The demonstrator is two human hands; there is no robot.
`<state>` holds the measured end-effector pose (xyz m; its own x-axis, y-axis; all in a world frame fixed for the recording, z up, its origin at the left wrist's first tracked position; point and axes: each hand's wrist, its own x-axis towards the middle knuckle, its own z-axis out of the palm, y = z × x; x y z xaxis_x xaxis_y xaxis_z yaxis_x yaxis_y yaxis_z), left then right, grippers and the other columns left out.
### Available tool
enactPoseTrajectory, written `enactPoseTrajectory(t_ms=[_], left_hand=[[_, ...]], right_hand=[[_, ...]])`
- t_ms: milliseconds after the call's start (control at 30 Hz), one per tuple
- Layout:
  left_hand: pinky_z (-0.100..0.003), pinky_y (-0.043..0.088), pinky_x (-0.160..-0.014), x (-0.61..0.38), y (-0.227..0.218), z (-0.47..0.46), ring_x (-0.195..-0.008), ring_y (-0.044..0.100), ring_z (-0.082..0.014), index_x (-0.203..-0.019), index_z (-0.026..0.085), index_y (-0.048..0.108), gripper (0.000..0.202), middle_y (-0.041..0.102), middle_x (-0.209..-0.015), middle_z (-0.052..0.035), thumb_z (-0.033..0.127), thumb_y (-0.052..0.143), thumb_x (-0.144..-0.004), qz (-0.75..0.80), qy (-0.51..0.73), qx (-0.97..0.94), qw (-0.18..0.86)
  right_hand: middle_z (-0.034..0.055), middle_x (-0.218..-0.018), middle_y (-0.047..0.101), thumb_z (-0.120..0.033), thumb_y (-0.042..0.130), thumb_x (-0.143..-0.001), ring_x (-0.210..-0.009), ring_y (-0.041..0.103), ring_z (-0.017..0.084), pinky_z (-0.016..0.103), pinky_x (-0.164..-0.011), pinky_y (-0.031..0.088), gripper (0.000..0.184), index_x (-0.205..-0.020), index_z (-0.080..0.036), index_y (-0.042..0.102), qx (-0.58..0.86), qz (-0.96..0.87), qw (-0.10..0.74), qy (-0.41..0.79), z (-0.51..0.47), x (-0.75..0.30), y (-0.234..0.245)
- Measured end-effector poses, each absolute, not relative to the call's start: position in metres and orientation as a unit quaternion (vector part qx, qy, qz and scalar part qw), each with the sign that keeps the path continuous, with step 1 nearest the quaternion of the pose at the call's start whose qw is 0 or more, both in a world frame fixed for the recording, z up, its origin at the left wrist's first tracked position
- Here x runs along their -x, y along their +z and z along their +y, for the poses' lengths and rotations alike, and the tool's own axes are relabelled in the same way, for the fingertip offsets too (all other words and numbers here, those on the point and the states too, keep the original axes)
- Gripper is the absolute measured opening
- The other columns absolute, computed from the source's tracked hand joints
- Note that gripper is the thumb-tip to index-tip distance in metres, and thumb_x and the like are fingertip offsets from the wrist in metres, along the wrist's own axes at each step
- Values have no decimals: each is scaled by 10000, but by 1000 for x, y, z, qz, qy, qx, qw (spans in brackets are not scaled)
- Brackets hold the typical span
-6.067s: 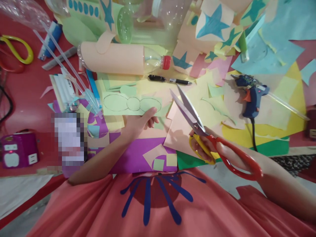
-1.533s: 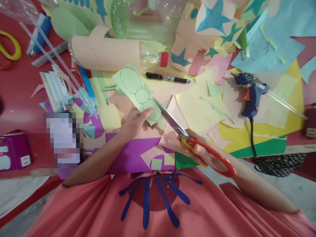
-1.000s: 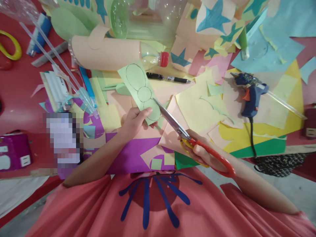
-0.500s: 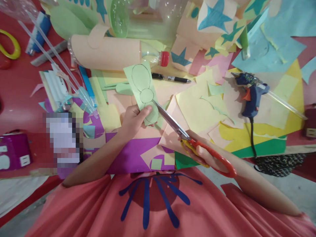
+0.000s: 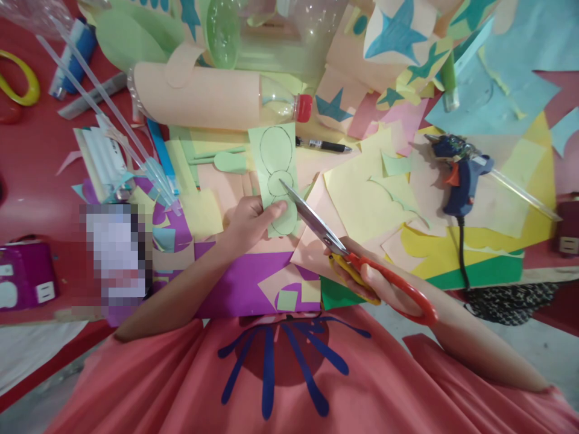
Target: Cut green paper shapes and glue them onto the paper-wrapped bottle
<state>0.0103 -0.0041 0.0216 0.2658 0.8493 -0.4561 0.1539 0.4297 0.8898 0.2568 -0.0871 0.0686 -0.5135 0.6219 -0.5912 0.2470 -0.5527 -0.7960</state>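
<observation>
My left hand (image 5: 256,223) pinches the lower left edge of a light green paper piece (image 5: 277,150), thumb on top. A bow-like outline of two ovals joined by a small circle is drawn on it; the thumb covers part of the lower oval. My right hand (image 5: 366,274) is wrapped round the red and yellow handles of a pair of scissors (image 5: 321,229). The blades look closed, and their tip lies over the drawn circle. Whether the tip touches the paper I cannot tell. Beyond the paper rests a black pen (image 5: 323,144).
A plastic bottle wrapped in peach paper (image 5: 199,93) lies behind the green piece. To the right is a blue glue gun (image 5: 459,175) with its cord. Paper scraps (image 5: 362,205) cover the middle; a phone-like blurred object (image 5: 115,253) and clear sticks (image 5: 113,114) are at left.
The green paper has turned more upright and shifted slightly right with my left hand. The scissors' tip, earlier at the paper's right edge, now lies over the drawn circle.
</observation>
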Motion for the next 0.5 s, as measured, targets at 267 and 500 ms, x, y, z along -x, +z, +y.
enactPoseTrajectory(t_ms=[267,500], left_hand=[[-191,416,-394,-12,23,-5,-404,544,-103,-500,182,586,388,561,-421,-7,402,657,-812,550,288,-473,625],[-194,395,-380,-11,20,-5,-405,546,-110,-509,186,593,391,552,-415,-1,441,689,-789,545,291,-483,620]], right_hand=[[-58,-649,436,-789,422,-953,-526,401,123,291,-515,339,645,-1269,-233,512,472,-468,123,737,-88,-256,70],[-59,-674,387,-789,439,-944,-539,359,120,273,-485,303,605,-1218,-254,503,478,-449,120,745,-85,-253,73]])
